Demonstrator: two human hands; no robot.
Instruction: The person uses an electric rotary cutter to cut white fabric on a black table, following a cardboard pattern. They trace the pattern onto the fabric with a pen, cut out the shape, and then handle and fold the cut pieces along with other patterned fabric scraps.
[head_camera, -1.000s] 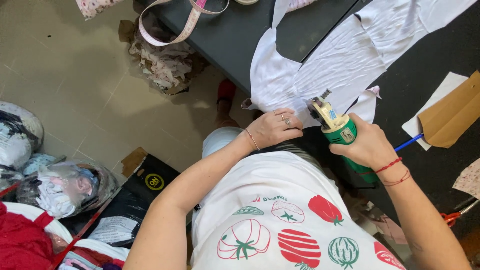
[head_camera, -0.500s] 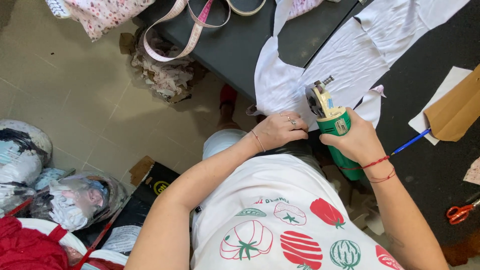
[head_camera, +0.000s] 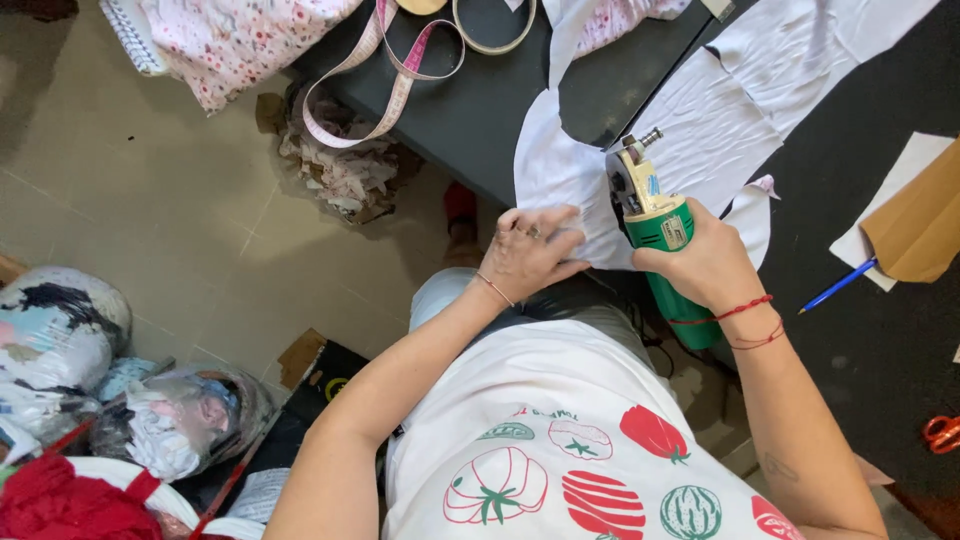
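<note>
White fabric (head_camera: 700, 130): spread over the dark desk (head_camera: 480, 110), its near edge at the desk's rim. Your left hand (head_camera: 535, 250) lies flat and open on it, apparently pinning it. Your right hand (head_camera: 705, 262) closes its grip around the green electric cutter (head_camera: 660, 225), blade end on the cloth. Beyond it: pencil (head_camera: 838, 285), brown card (head_camera: 925, 220), orange scissors (head_camera: 942, 432). Tape measure (head_camera: 400, 70) lies behind, clear.

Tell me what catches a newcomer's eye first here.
The green electric fabric cutter, gripped by the right hand at the near edge of the dark table, stands out. Beside it the left hand presses flat on white fabric. A pink measuring tape loops over the table's far corner, above a heap of fabric scraps on the floor.
</note>
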